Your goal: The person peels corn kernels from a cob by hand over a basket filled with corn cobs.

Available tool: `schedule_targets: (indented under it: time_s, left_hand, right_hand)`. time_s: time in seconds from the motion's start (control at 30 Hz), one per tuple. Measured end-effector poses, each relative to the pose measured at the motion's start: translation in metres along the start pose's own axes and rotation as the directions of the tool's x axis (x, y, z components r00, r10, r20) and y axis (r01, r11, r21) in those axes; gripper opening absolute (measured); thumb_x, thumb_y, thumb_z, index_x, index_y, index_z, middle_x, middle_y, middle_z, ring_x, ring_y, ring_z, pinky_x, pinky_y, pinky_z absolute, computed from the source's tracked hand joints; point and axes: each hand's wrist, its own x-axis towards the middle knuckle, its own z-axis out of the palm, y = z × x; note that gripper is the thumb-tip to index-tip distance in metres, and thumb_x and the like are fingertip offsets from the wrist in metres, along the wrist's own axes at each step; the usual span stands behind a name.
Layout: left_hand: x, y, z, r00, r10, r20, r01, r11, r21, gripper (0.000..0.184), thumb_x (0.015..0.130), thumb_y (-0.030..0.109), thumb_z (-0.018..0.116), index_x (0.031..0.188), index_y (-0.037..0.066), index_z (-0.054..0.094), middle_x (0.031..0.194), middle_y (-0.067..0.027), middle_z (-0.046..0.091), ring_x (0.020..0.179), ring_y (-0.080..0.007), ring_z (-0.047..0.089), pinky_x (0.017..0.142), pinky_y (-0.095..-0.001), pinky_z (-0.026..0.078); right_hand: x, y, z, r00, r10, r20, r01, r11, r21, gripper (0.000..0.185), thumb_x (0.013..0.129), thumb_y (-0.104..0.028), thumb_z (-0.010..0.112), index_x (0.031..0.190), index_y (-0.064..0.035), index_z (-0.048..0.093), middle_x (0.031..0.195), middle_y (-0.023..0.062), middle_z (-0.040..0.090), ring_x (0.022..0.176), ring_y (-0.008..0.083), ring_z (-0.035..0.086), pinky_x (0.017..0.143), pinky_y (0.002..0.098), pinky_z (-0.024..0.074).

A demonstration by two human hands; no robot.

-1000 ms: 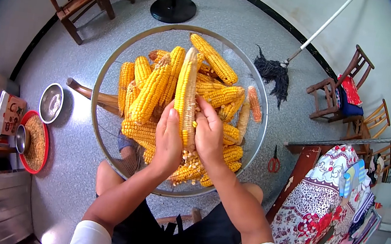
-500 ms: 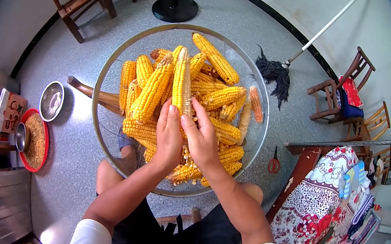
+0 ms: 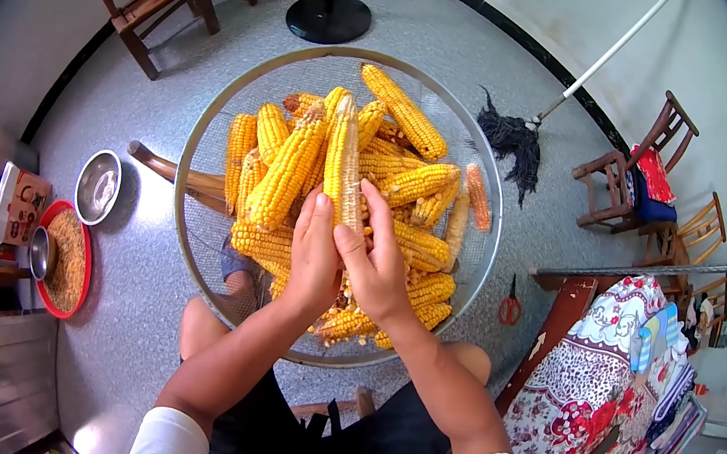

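Between my two hands is a partly shelled corn cob (image 3: pixel 342 164), its tip pointing away from me. Yellow kernels cover its left side, while a pale bare strip runs down the right. My left hand (image 3: pixel 316 253) wraps the lower end from the left. From the right, my right hand (image 3: pixel 374 261) grips the same end, thumb laid across the bare strip. Beneath them a round wire-mesh sieve (image 3: pixel 196 124) holds a heap of yellow corn cobs (image 3: pixel 285 174) and loose kernels. A stripped reddish cob (image 3: pixel 477 197) lies at the sieve's right side.
On the left floor are a steel bowl (image 3: pixel 98 188) and a red basin (image 3: pixel 78 303) of kernels. Red-handled scissors (image 3: pixel 510 309) lie right of the sieve. A mop (image 3: pixel 513 141), wooden chairs (image 3: pixel 612 178) and a flower-patterned cloth (image 3: pixel 563 394) stand around; a black round base (image 3: pixel 328 19) is ahead.
The held cob has tilted slightly, and more of its pale bare strip faces up. Both hands stay on it, with the right thumb shifted a little. The heap looks the same.
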Motion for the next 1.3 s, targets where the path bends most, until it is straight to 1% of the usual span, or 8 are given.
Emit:
schedule_targets:
  time_s: [0.17, 0.3, 0.37, 0.57, 0.7, 0.9, 1.07, 1.3]
  left_hand:
    - [0.006, -0.01, -0.009, 0.993, 0.114, -0.028, -0.106, 0.975, 0.195, 0.042, 0.11, 0.031, 0.031, 0.139, 0.003, 0.042, 0.113, -0.0106, 0.059, 0.098, -0.0162, 0.061, 0.084, -0.0317, 0.054]
    - [0.003, -0.009, -0.005, 0.996, 0.079, -0.052, -0.071, 0.987, 0.143, 0.042, 0.11, 0.03, 0.031, 0.14, 0.003, 0.043, 0.115, -0.011, 0.058, 0.1, -0.0162, 0.061, 0.089, -0.0314, 0.053]
    - [0.003, -0.01, -0.002, 0.995, 0.093, -0.039, -0.086, 0.985, 0.149, 0.042, 0.11, 0.029, 0.031, 0.141, 0.004, 0.042, 0.115, -0.0109, 0.058, 0.1, -0.0161, 0.061, 0.087, -0.0316, 0.054]
    - [0.004, -0.008, -0.001, 0.998, 0.068, -0.02, -0.067, 0.997, 0.033, 0.038, 0.11, 0.029, 0.03, 0.136, 0.005, 0.045, 0.112, -0.0103, 0.059, 0.097, -0.0157, 0.062, 0.083, -0.0324, 0.055]
    - [0.0, 0.005, -0.003, 1.0, -0.026, 0.012, 0.027, 0.999, -0.031, 0.036, 0.11, 0.032, 0.031, 0.13, 0.006, 0.047, 0.11, -0.0097, 0.059, 0.096, -0.0155, 0.062, 0.081, -0.0323, 0.055]
    - [0.005, -0.016, -0.01, 0.984, 0.174, -0.034, -0.163, 0.963, 0.216, 0.042, 0.11, 0.032, 0.034, 0.141, 0.005, 0.041, 0.115, -0.0103, 0.059, 0.099, -0.016, 0.061, 0.085, -0.0313, 0.053]
    - [0.002, -0.005, -0.003, 0.991, 0.116, -0.069, -0.105, 0.984, 0.147, 0.043, 0.109, 0.029, 0.035, 0.143, 0.004, 0.041, 0.121, -0.0117, 0.058, 0.107, -0.0167, 0.059, 0.09, -0.0315, 0.051]
    - [-0.005, -0.002, 0.006, 0.951, 0.307, 0.044, -0.303, 0.886, 0.352, 0.047, 0.109, 0.027, 0.04, 0.147, 0.0, 0.04, 0.133, -0.0135, 0.055, 0.118, -0.0167, 0.056, 0.1, -0.0315, 0.047]
  right_hand:
    - [0.001, 0.026, 0.005, 0.95, -0.311, -0.032, 0.27, 0.868, -0.416, 0.047, 0.105, -0.019, 0.043, 0.143, 0.0081, 0.04, 0.132, 0.0253, 0.055, 0.119, 0.0329, 0.058, 0.102, 0.0408, 0.0455]
    - [0.01, 0.007, -0.005, 0.979, 0.064, -0.192, -0.122, 0.944, -0.307, 0.041, 0.106, -0.015, 0.037, 0.137, 0.0086, 0.049, 0.111, 0.0215, 0.067, 0.095, 0.0242, 0.067, 0.084, 0.0336, 0.0527]
    - [0.011, 0.014, -0.006, 0.97, -0.105, -0.219, 0.051, 0.97, -0.24, 0.04, 0.107, -0.016, 0.037, 0.135, 0.0086, 0.052, 0.111, 0.0183, 0.067, 0.09, 0.0175, 0.064, 0.081, 0.0292, 0.0504]
    - [0.006, 0.005, -0.013, 0.994, 0.058, -0.09, -0.052, 0.996, 0.073, 0.046, 0.108, -0.024, 0.039, 0.144, 0.0058, 0.043, 0.121, 0.0149, 0.063, 0.101, 0.0137, 0.061, 0.087, 0.0273, 0.0483]
    - [-0.003, -0.005, 0.005, 0.998, -0.06, 0.012, 0.06, 0.998, 0.033, 0.056, 0.106, -0.028, 0.045, 0.15, 0.0031, 0.03, 0.127, 0.0183, 0.059, 0.109, 0.0163, 0.061, 0.09, 0.0286, 0.0496]
    - [0.008, 0.01, -0.002, 0.977, -0.194, -0.093, 0.157, 0.938, -0.309, 0.043, 0.107, -0.024, 0.044, 0.137, 0.007, 0.049, 0.117, 0.0215, 0.066, 0.104, 0.024, 0.065, 0.089, 0.0337, 0.0515]
    - [0.014, 0.007, -0.012, 0.995, 0.073, -0.068, -0.064, 0.99, 0.129, 0.045, 0.107, -0.024, 0.043, 0.139, 0.0063, 0.048, 0.131, 0.0168, 0.059, 0.117, 0.0191, 0.058, 0.1, 0.0301, 0.0448]
    - [0.016, 0.004, -0.012, 1.0, -0.004, 0.029, -0.002, 0.982, 0.186, 0.054, 0.106, -0.025, 0.049, 0.147, 0.007, 0.034, 0.135, 0.0191, 0.053, 0.126, 0.0216, 0.052, 0.105, 0.033, 0.0426]
